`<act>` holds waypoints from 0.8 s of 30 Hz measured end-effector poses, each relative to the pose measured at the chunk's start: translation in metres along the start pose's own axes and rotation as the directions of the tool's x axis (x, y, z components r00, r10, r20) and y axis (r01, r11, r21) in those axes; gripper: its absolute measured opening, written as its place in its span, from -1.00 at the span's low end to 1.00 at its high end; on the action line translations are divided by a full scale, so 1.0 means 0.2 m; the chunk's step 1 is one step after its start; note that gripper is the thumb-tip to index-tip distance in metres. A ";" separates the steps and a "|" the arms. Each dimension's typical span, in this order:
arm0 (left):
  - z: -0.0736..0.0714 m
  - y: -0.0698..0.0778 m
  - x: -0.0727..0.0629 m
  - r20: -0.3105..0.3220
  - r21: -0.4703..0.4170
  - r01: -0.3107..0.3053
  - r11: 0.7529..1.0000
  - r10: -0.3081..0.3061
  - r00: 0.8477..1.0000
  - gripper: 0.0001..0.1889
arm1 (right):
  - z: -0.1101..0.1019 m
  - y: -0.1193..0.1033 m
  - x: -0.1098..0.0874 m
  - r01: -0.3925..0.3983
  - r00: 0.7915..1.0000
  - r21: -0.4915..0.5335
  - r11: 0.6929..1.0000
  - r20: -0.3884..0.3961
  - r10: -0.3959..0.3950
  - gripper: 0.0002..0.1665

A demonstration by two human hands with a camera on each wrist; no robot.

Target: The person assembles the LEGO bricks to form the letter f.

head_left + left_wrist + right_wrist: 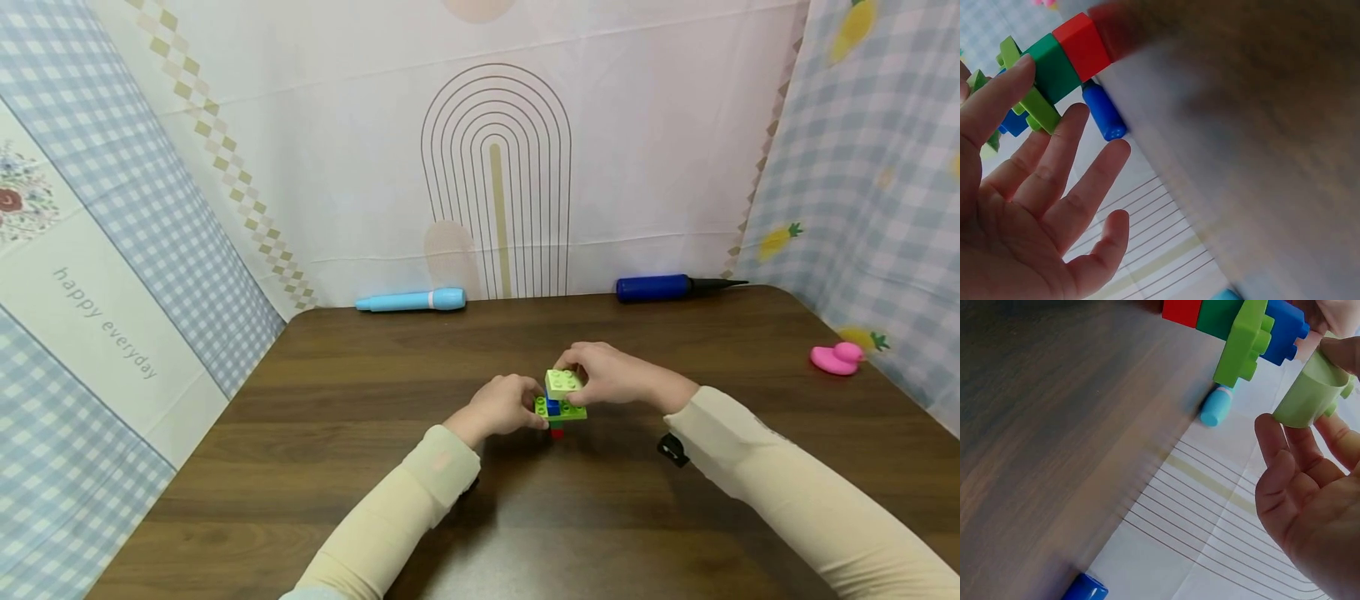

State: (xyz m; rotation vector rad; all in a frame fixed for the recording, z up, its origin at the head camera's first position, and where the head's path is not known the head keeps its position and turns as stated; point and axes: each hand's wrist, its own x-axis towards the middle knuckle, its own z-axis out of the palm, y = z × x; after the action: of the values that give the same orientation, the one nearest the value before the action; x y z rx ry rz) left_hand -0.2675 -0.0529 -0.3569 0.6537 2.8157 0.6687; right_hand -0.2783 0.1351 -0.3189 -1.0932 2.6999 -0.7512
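Observation:
A small stack of toy bricks stands on the table between the hands. A red brick is at its foot, with a dark green brick over it. Above these come a wide lime-green brick and a blue brick. My left hand pinches the lime-green brick at its left side, thumb against fingers, its other fingers spread. My right hand grips a pale green brick with a curved side. That brick is close over the blue one, slightly tilted in the right wrist view.
At the table's back edge lie a light blue pump-like tube on the left and a dark blue pump with a black nozzle on the right. A pink toy duck sits at the right edge. Patterned cloth hangs behind the table.

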 end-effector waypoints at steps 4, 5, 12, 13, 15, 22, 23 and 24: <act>0.00 0.01 0.00 -0.004 0.013 -0.014 1.000 0.014 1.000 -0.60 | 0.01 0.00 0.00 -0.001 1.000 -0.017 1.000 0.015 0.001 -0.64; 0.00 0.01 0.00 -0.004 0.016 -0.016 1.000 0.016 1.000 -0.60 | 0.01 0.00 0.00 -0.011 1.000 -0.020 1.000 0.021 0.011 -0.65; 0.00 0.02 0.00 -0.002 0.013 -0.016 1.000 0.016 1.000 -0.61 | -0.01 -0.02 0.00 -0.019 0.997 -0.075 0.997 0.071 0.024 -0.66; 0.00 0.02 0.00 -0.001 0.012 -0.016 1.000 0.016 1.000 -0.61 | -0.01 -0.03 0.00 -0.016 0.997 -0.090 0.996 0.076 0.023 -0.66; 0.00 0.02 0.00 -0.004 0.013 -0.017 1.000 0.017 1.000 -0.62 | -0.02 -0.04 0.00 -0.012 0.997 -0.117 0.993 0.080 0.021 -0.65; -0.02 0.03 0.01 0.000 -0.048 -0.043 0.998 0.043 0.999 -0.56 | -0.03 -0.05 0.01 0.018 0.995 -0.157 0.987 0.102 -0.002 -0.71; -0.02 0.04 0.02 -0.002 -0.072 -0.051 0.996 0.051 0.999 -0.55 | -0.03 -0.04 0.01 0.025 0.994 -0.154 0.988 0.108 -0.008 -0.73; -0.03 0.04 0.02 -0.007 -0.098 -0.064 0.993 0.064 0.998 -0.54 | -0.03 -0.04 0.01 0.034 0.994 -0.155 0.987 0.111 -0.017 -0.77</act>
State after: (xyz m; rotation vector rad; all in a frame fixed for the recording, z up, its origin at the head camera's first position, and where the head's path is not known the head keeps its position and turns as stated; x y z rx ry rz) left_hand -0.2693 -0.0463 -0.3476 0.7281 2.7553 0.8143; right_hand -0.2765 0.1306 -0.3103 -1.1682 2.6938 -0.4733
